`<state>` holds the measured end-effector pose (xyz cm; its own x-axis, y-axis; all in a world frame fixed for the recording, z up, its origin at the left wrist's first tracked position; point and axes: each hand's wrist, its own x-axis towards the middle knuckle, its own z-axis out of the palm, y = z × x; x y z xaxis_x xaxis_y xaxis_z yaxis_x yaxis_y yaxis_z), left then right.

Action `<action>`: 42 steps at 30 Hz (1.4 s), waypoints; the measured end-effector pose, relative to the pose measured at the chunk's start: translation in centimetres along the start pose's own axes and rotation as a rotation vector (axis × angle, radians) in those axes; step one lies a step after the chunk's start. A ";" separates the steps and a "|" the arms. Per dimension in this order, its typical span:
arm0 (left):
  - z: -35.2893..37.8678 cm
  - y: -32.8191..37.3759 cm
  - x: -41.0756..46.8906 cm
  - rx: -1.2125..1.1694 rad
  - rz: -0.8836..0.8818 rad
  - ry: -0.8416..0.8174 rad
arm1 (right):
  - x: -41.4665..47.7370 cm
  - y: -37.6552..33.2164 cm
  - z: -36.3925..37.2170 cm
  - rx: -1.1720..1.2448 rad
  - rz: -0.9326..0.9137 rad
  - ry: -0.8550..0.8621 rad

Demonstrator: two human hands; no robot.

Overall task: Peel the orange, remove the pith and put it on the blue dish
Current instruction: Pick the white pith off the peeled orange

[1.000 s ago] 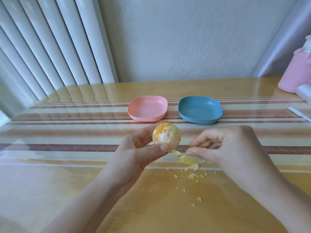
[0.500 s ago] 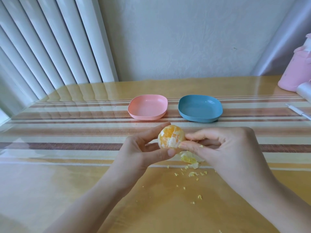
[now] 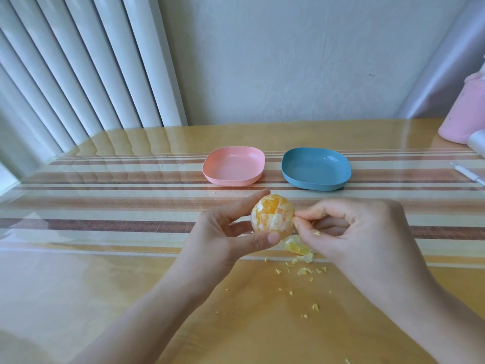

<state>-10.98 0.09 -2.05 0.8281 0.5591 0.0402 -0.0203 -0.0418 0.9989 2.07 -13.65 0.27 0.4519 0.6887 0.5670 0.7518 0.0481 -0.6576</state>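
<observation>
Gripping the orange (image 3: 271, 215) in the left hand (image 3: 223, 232): thumb tip pressed under its near side, index finger curved over the far top, other fingers curled behind. Lifted clear of the table (image 3: 105, 285), not resting on it. Mostly peeled, with bright flesh showing and pale patches of pith (image 3: 278, 222) across the surface.

Pinching with the right hand (image 3: 349, 232) at the orange's right flank, directly across from the left hand's hold: thumb and index tip pressed together on the pith there, remaining fingers curled toward the palm. Carrying one small yellow fleck stuck to the thumb.

Just below the grip and slightly to its right, on the table: a loose heap of peel scraps (image 3: 298, 246), partly hidden behind the right thumb. Scattered nearer the body from there: many tiny yellow crumbs.

Beyond the grip and well apart from it: the blue dish (image 3: 316, 166), a little to the right of the held orange. Beside that dish on its left, close but not touching: a pink dish (image 3: 233, 165), a little to the left of the orange.

Far off to the right of the grip, cut by the frame edge: a pink container (image 3: 464, 114), and nearer than it a thin white stick (image 3: 467, 174), too small to identify. Far to the left, behind the table: white vertical slats (image 3: 65, 74).
</observation>
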 end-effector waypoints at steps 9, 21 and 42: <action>-0.1 0.2 0.0 -0.162 -0.001 -0.040 | 0.4 0.7 -0.1 0.012 0.029 -0.016; -0.3 0.5 -0.2 -0.075 0.011 -0.136 | 1.0 -0.2 -0.8 0.286 0.291 -0.184; -0.3 0.7 -0.2 -0.123 0.007 -0.126 | 0.5 -0.2 -0.7 0.192 0.134 -0.092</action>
<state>-11.35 0.18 -1.31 0.8911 0.4508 0.0515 -0.0882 0.0609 0.9942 2.48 -13.87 1.07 0.4895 0.7605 0.4266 0.5788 0.0825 -0.8113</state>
